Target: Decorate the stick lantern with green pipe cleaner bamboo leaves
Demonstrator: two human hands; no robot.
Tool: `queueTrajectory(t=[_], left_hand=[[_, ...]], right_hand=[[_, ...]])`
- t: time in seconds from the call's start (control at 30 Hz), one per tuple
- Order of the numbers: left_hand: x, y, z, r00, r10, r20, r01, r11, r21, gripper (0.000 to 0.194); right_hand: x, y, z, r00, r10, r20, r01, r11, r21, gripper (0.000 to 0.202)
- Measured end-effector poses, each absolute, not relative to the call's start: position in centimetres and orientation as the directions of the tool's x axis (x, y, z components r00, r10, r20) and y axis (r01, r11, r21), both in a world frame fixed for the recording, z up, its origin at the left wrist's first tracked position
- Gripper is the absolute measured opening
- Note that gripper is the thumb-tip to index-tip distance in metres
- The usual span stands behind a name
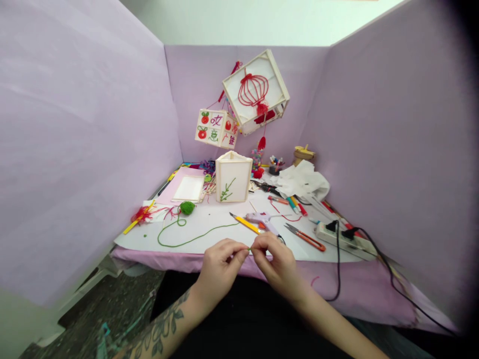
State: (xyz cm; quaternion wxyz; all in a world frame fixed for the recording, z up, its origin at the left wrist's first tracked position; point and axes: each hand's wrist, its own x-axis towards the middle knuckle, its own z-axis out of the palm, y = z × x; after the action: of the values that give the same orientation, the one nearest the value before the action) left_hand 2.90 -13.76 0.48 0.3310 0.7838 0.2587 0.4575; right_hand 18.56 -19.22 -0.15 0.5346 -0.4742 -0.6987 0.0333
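My left hand (pixel 223 264) and my right hand (pixel 276 259) meet at the front edge of the table, fingertips pinched close together. Between them shows a tiny piece of green yarn (pixel 249 248), which both pinches seem to hold. A green yarn ball (pixel 187 208) lies at the left, and its strand (pixel 194 241) loops over the white paper toward my hands. Behind them stands a white three-sided lantern (pixel 234 179) with a green plant-like design on its front. A yellow craft knife (pixel 245 223) and a glue gun (pixel 262 218) lie just beyond my fingers.
Red-handled scissors (pixel 305 236) and a power strip (pixel 344 240) with black cables lie at the right. Decorated lanterns (pixel 256 92) hang above the table. Crumpled white material (pixel 303 180) sits at the back right, a white framed panel (pixel 189 188) at the back left. Purple walls enclose three sides.
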Motion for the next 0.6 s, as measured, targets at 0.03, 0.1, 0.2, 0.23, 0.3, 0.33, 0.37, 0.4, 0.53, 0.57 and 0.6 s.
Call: queueTrajectory(t=[0.03, 0.1, 0.2, 0.23, 0.3, 0.33, 0.37, 0.4, 0.53, 0.57, 0.6], left_hand=[[2.9, -13.8, 0.5, 0.445, 0.7, 0.559, 0.092, -0.657, 0.748, 0.012], [2.8, -13.7, 0.4, 0.441, 0.686, 0.579, 0.077, -0.672, 0.737, 0.011], [2.5, -13.1, 0.3, 0.405, 0.698, 0.59, 0.088, -0.672, 0.735, 0.012], [2.4, -12.7, 0.1, 0.38, 0.714, 0.588, 0.102, -0.664, 0.74, 0.013], [2.0, -11.7, -0.5, 0.319, 0.76, 0.567, 0.143, -0.63, 0.764, 0.014], [1.8, -11.1, -0.9, 0.286, 0.786, 0.548, 0.166, -0.604, 0.779, 0.014], [1.6, -10.4, -1.4, 0.253, 0.811, 0.528, 0.188, -0.576, 0.795, 0.015], [1.5, -9.9, -1.9, 0.221, 0.831, 0.51, 0.205, -0.551, 0.809, 0.015], [0.9, -8.2, -4.0, 0.15, 0.864, 0.481, 0.239, -0.503, 0.83, 0.018], [0.8, -8.0, -4.4, 0.147, 0.864, 0.481, 0.241, -0.503, 0.83, 0.018], [0.7, -7.9, -4.7, 0.145, 0.864, 0.482, 0.243, -0.504, 0.829, 0.018]], right_hand=[[18.6, -19.2, -0.1, 0.018, 0.706, 0.708, 0.621, 0.547, -0.561, 0.012], [19.4, -19.0, -0.1, 0.007, 0.724, 0.689, 0.6, 0.549, -0.583, 0.007], [22.6, -18.2, -0.4, 0.146, 0.779, 0.61, 0.595, 0.423, -0.684, 0.024], [23.9, -17.8, -0.7, 0.259, 0.79, 0.556, 0.607, 0.314, -0.73, 0.028], [26.6, -17.0, -1.4, 0.456, 0.774, 0.439, 0.64, 0.057, -0.766, 0.031], [27.8, -16.6, -1.9, 0.501, 0.765, 0.405, 0.664, -0.041, -0.746, 0.029], [28.6, -16.2, -2.3, 0.521, 0.762, 0.386, 0.674, -0.089, -0.734, 0.026], [29.2, -16.0, -2.8, 0.525, 0.765, 0.373, 0.685, -0.119, -0.719, 0.024], [29.4, -15.5, -4.2, 0.5, 0.799, 0.334, 0.704, -0.151, -0.694, 0.022], [29.3, -15.4, -4.4, 0.496, 0.807, 0.321, 0.709, -0.163, -0.686, 0.022], [29.1, -15.4, -4.5, 0.491, 0.815, 0.306, 0.714, -0.175, -0.678, 0.022]])
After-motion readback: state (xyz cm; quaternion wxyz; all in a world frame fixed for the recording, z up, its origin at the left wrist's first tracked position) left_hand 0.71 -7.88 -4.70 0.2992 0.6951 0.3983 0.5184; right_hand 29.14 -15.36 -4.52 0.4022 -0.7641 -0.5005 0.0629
